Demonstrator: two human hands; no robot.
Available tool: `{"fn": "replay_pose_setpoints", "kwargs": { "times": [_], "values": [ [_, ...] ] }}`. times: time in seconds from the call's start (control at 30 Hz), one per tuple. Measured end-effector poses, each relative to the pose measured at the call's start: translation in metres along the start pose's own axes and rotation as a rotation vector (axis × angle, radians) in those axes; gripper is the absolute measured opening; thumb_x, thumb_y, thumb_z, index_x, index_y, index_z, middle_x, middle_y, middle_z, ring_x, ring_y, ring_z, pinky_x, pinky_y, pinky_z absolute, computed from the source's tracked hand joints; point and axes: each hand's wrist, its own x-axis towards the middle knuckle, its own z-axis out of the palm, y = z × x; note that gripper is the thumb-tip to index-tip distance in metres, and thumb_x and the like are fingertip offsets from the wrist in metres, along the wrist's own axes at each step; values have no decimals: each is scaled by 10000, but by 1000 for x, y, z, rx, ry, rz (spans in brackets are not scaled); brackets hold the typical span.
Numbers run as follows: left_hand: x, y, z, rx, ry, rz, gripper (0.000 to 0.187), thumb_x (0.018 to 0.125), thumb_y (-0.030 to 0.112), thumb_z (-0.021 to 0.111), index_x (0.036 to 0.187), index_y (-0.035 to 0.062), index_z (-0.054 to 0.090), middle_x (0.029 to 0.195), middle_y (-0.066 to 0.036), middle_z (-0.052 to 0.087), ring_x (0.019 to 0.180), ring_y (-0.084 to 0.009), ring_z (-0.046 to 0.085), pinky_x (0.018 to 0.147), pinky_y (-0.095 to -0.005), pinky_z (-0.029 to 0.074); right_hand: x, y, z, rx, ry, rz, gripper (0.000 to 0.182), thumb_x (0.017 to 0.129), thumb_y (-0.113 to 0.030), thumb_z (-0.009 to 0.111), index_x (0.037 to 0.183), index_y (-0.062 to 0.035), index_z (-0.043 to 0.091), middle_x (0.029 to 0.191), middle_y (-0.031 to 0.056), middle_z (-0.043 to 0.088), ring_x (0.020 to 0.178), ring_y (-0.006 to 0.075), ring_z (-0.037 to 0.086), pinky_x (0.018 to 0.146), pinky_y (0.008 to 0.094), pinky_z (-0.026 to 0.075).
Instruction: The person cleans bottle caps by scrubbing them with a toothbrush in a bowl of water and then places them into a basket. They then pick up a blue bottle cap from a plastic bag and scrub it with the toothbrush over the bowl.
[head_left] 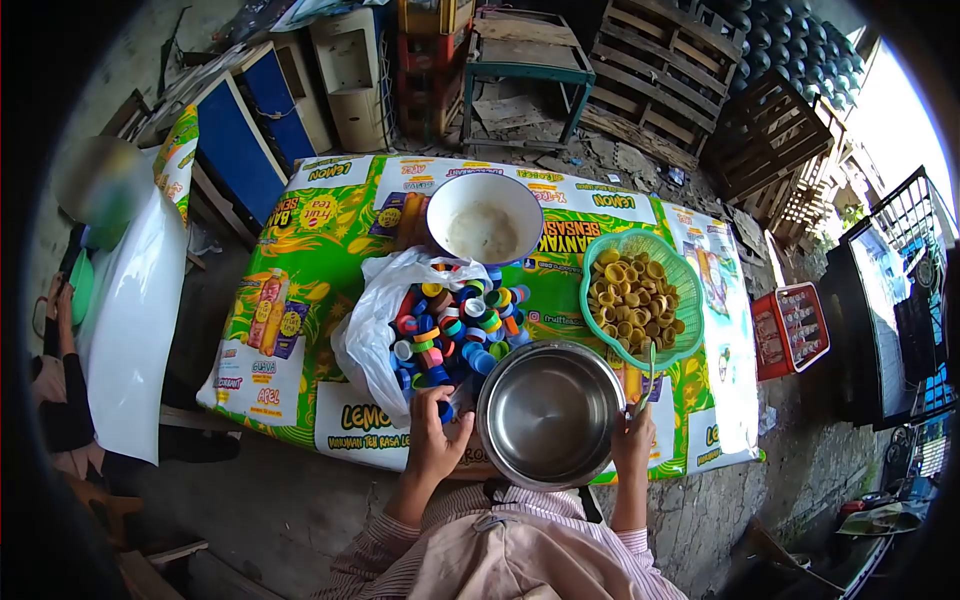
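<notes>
My left hand (437, 442) has its fingers and thumb around a blue bottle cap (446, 411) at the near edge of a pile of mixed-colour bottle caps (465, 325). The pile spills out of a white plastic bag (372, 330). My right hand (632, 445) grips a pale green spoon (648, 385), its upper end reaching to the basket rim. Between my hands, close to me, stands a steel bowl (550, 415) with nothing visible in it. A green scalloped basket (688, 295) at the right holds many small yellow-brown cup-shaped pieces (635, 300).
A white enamel bowl (485, 215) with whitish residue stands at the table's back. The table has a printed green cover (330, 230). At the left, another person (70, 350) handles a green bowl (81, 282). A red crate (790, 330) stands right of the table; pallets (665, 75) lean behind.
</notes>
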Motion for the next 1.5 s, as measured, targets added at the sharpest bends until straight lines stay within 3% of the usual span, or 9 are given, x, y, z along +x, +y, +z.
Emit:
{"fn": "replay_pose_setpoints", "kwargs": {
  "times": [0.1, 0.23, 0.47, 0.63, 0.83, 0.9, 1.17, 1.3, 1.5],
  "values": [
    [7, -6, -17, 79, 85, 22, 345, 752, 85, 634, 1051, 5, 482, 949, -143, 480, 880, -286, 475, 801, -382, 394, 7, 0, -12, 123, -22, 8, 223, 789, -2, 558, 971, 63, 447, 794, 242, 597, 730, 442, 563, 650, 478, 430],
    [28, -9, -23, 108, 109, 25, 276, 767, 37, 592, 1025, 15, 496, 937, -144, 490, 896, -300, 499, 776, -375, 418, 11, 0, -19, 149, -4, 80, 195, 774, 30, 556, 940, 47, 454, 797, 233, 604, 723, 421, 578, 636, 452, 443],
    [12, 0, 10, -31, -215, 123, 241, 754, -12, 590, 979, 27, 514, 938, -132, 488, 823, -303, 540, 736, -367, 459, 14, 32, -29, -60, 14, -29, 266, 795, 1, 573, 1022, 68, 451, 840, 215, 602, 698, 372, 591, 633, 407, 474],
    [-26, -19, 38, 0, -374, 159, 454, 764, 89, 551, 1193, 26, 417, 1020, -173, 466, 997, -349, 469, 900, -462, 374, 14, 35, -32, -14, -42, 37, 389, 807, -17, 573, 1144, 82, 405, 907, 214, 604, 708, 343, 600, 614, 376, 490],
    [-43, -54, 46, 239, -335, 164, 575, 756, 34, 520, 1296, -13, 328, 1159, -237, 441, 1080, -403, 437, 967, -474, 320, 17, 51, -26, -36, -57, 2, 415, 808, -22, 575, 1164, 88, 392, 953, 230, 597, 766, 352, 596, 631, 385, 489],
    [-47, -64, 46, 257, -315, 177, 561, 779, 46, 545, 1300, 4, 340, 1151, -220, 467, 981, -366, 488, 817, -429, 382, 16, 50, -30, -99, -120, 17, 406, 815, -33, 570, 1159, 103, 400, 972, 239, 587, 820, 366, 585, 658, 390, 487],
    [-50, -40, 27, 321, -255, 77, 490, 724, 111, 625, 1180, 34, 463, 1082, -143, 487, 942, -329, 497, 808, -428, 393, 20, 19, -48, 36, 13, 104, 312, 833, -102, 603, 1089, 41, 497, 958, 171, 594, 809, 283, 599, 612, 369, 505],
    [-56, -37, 29, 186, -175, 20, 425, 685, 20, 638, 1096, 31, 529, 1056, -135, 490, 969, -328, 497, 848, -416, 408, 26, 21, -55, 48, 33, 63, 235, 841, -105, 594, 1007, 33, 501, 927, 158, 590, 776, 276, 599, 594, 347, 500],
    [-45, 20, 22, 103, 56, 35, 334, 767, 50, 641, 1083, 7, 542, 1060, -160, 521, 989, -329, 520, 873, -404, 424, 30, 25, -69, 25, -183, -1, 168, 801, -49, 593, 833, 36, 451, 675, 200, 578, 645, 421, 548, 567, 462, 409]
  ]
}}
